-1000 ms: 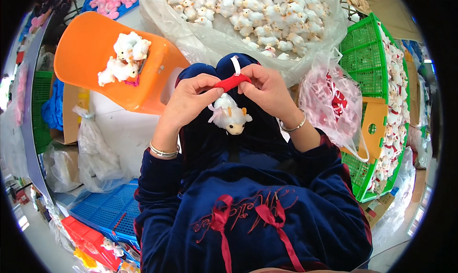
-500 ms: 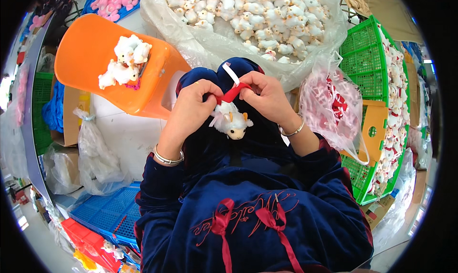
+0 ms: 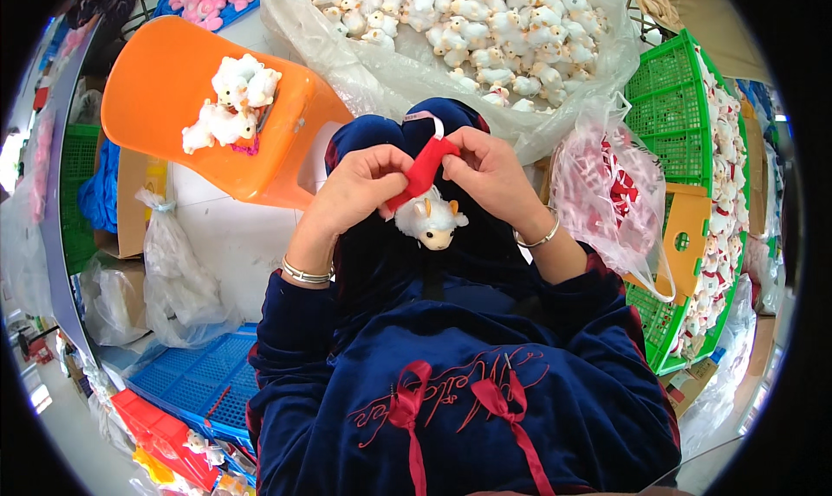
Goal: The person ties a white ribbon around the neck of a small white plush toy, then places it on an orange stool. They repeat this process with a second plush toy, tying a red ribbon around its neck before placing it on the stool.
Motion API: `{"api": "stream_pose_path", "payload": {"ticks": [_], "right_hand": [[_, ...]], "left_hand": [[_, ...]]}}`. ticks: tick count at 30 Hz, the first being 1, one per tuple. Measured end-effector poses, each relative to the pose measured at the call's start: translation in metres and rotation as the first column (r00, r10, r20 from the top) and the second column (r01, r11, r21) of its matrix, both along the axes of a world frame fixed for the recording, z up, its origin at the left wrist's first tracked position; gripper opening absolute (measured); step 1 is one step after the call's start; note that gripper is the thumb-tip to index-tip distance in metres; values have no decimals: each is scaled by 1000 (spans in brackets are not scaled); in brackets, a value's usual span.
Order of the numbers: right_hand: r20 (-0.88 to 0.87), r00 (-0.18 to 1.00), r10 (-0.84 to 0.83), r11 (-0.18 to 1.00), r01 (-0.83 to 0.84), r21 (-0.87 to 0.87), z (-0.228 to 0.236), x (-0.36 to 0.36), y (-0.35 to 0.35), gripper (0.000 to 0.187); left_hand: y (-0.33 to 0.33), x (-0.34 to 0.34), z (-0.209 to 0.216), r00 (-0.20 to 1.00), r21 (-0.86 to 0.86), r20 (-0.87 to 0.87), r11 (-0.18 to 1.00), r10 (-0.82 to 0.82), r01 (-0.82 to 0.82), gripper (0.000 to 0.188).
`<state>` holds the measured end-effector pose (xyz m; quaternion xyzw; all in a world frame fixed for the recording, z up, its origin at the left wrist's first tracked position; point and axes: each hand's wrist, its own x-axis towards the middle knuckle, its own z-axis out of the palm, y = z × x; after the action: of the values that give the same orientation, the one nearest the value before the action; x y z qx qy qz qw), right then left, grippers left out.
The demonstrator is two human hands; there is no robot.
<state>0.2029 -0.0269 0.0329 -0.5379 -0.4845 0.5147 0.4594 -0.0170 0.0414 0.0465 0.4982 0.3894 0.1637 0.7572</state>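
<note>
Red fabric piece partly covered by fingers of both hands. Small plush toy body hidden below the head. Green crate cut off at right edge.

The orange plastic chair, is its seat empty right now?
No, several small white plush toys lie piled on the seat of the orange plastic chair.

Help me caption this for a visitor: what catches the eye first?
At centre, the left hand and right hand pinch a red ribbon above a small white plush sheep. Behind, a clear bag of plush sheep; at left, an orange plastic chair holding more.
</note>
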Motion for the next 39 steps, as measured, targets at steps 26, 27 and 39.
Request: {"api": "stream_pose_path", "payload": {"ticks": [26, 27, 39], "right_hand": [[387, 922, 16, 929, -156, 335, -13, -24, -56, 32], [392, 920, -6, 923, -145, 355, -11, -24, -53, 33], [607, 783, 132, 861, -394, 320, 19, 14, -6, 28]], "left_hand": [[-50, -8, -22, 970, 844, -222, 479, -100, 243, 44], [-50, -7, -13, 965, 823, -234, 503, -120, 263, 47], [-49, -11, -19, 986, 125, 132, 985, 98, -115, 40]]}}
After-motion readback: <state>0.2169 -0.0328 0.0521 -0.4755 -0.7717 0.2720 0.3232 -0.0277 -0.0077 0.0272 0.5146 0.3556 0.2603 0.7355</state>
